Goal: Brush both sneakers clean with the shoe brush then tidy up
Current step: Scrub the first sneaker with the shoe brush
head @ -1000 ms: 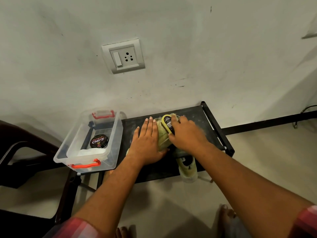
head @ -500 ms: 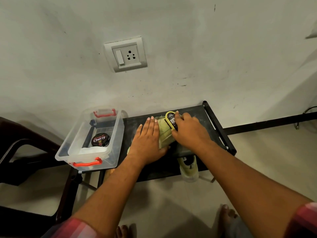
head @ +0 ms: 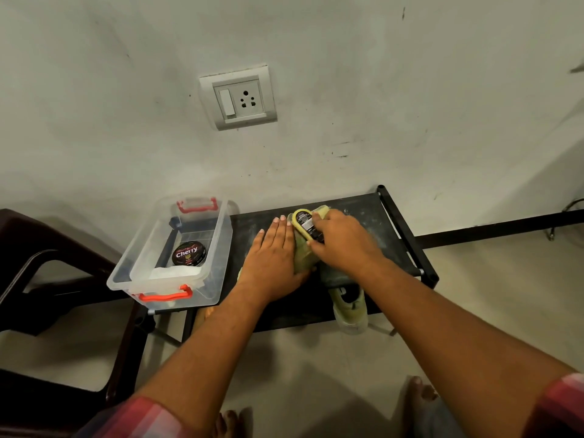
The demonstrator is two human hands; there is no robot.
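A pale green sneaker [head: 302, 257] lies on the black bench [head: 363, 213] between my two hands. My left hand [head: 273, 257] rests flat on its left side, fingers straight. My right hand [head: 343, 245] grips a yellow shoe brush [head: 304, 221] with a black label and holds it against the sneaker's top. The second pale green sneaker [head: 349, 306] sits at the bench's front edge under my right forearm, its toe hanging over the edge.
A clear plastic box [head: 202, 248] with red handles stands on the bench's left end, holding a black Cherry polish tin [head: 189, 253] and a white cloth [head: 177, 273]. A dark chair [head: 38, 254] stands to the left. The wall with a socket [head: 238, 98] is close behind.
My right hand has slid the brush a little away along the sneaker, toward the wall. My left hand has stayed flat on the shoe.
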